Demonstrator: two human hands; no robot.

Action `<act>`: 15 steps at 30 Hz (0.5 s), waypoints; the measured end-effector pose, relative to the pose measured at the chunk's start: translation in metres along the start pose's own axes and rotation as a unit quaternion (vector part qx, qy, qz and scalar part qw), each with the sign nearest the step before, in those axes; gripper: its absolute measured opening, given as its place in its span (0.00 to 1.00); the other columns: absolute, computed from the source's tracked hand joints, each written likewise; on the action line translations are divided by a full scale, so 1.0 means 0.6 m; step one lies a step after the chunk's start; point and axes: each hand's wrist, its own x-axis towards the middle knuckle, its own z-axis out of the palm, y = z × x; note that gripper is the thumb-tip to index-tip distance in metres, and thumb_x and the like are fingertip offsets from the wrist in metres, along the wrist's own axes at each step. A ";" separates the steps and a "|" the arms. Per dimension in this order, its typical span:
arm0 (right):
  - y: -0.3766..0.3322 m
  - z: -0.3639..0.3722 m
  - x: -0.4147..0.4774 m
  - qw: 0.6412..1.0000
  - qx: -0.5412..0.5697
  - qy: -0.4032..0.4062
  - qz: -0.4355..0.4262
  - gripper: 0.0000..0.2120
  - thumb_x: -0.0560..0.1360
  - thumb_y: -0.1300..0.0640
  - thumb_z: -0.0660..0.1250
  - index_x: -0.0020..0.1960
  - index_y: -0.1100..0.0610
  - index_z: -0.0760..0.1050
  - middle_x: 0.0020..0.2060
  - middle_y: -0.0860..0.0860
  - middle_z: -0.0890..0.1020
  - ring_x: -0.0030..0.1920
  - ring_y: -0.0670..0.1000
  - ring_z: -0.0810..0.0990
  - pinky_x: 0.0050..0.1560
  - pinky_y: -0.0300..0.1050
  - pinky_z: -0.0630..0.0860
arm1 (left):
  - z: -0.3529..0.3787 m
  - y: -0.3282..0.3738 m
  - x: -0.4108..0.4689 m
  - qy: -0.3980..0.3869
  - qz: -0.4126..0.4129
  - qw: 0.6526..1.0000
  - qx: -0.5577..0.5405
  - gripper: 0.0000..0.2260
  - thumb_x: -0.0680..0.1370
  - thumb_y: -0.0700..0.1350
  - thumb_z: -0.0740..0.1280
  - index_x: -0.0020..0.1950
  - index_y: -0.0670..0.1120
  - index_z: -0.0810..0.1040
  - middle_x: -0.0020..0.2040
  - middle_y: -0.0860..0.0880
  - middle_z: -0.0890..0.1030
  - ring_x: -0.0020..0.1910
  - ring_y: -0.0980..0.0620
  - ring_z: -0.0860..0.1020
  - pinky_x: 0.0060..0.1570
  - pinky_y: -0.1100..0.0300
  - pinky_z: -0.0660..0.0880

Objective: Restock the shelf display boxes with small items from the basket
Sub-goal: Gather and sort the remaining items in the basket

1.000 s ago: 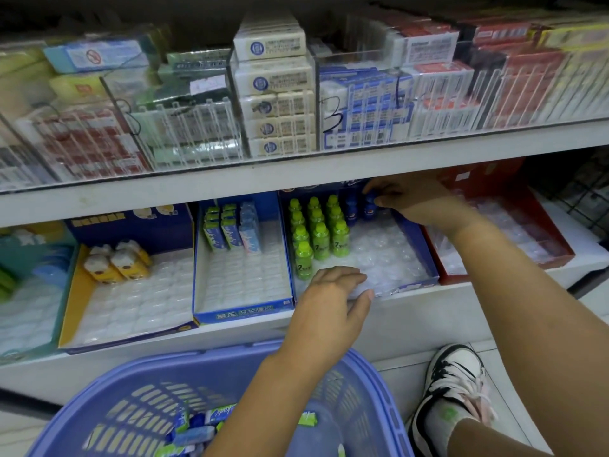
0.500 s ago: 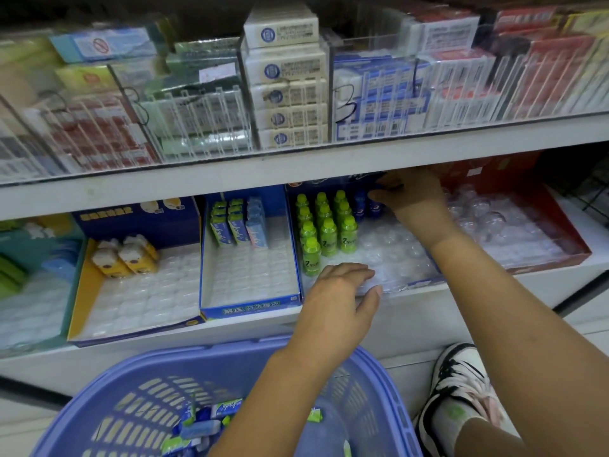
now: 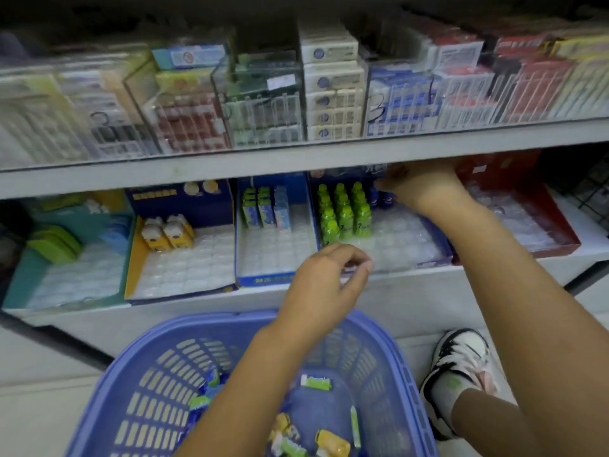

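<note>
While the basket (image 3: 412,374) sits low in front of the shelf (image 3: 296,159), both hands are up at the blue display box (image 3: 438,249) that holds the green bottles (image 3: 344,212). That box is the landmark here. The right hand (image 3: 425,186) reaches deep to its back, just under the shelf board above, with its fingers at the small dark blue bottles (image 3: 384,197) standing right of the green ones; the fingers look curled close together, but I cannot tell whether they grip a bottle. The left hand (image 3: 326,285) hovers at the front edge of the same box, fingers bent inward and pinched on something small and pale that is too blurred to name.

The clear tray inside the box is bare in front of the bottles. Just left of it stands a narrower blue box (image 3: 263,278) with a few green and blue packs (image 3: 265,209) at its back. Further left is a yellow-sided box (image 3: 131,258) with two yellow toy-like items (image 3: 168,230). To the right of the landmark box lies a red box (image 3: 570,242), its clear tray showing.

Below the box, the basket holds scattered small packs (image 3: 316,382) in green, yellow and blue. A black-and-white shoe (image 3: 461,367) rests on the floor beside the basket.
</note>
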 end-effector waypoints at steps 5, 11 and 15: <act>-0.108 0.020 -0.123 0.930 0.039 -0.358 -0.069 0.13 0.69 0.48 0.73 0.37 0.58 0.80 0.29 0.50 0.83 0.30 0.48 0.82 0.32 0.37 0.78 | -0.065 -0.085 -0.115 -0.122 -0.157 0.974 0.108 0.14 0.77 0.52 0.65 0.36 0.44 0.74 0.31 0.49 0.76 0.33 0.50 0.74 0.35 0.58 0.66; -0.143 0.221 -0.233 0.864 -0.090 -0.483 -0.113 0.15 0.72 0.51 0.71 0.49 0.62 0.81 0.45 0.57 0.84 0.45 0.54 0.83 0.49 0.45 0.77 | -0.069 -0.222 -0.267 -0.332 -0.336 0.864 0.176 0.10 0.76 0.42 0.65 0.54 0.41 0.80 0.55 0.41 0.81 0.56 0.45 0.78 0.52 0.58 0.72; -0.111 0.342 -0.323 0.765 -0.214 -0.590 -0.145 0.19 0.74 0.56 0.70 0.62 0.62 0.76 0.58 0.58 0.79 0.58 0.57 0.77 0.52 0.46 0.74 | -0.047 -0.254 -0.357 -0.440 -0.328 0.826 0.129 0.09 0.77 0.38 0.64 0.57 0.41 0.77 0.55 0.42 0.77 0.56 0.48 0.76 0.50 0.59 0.70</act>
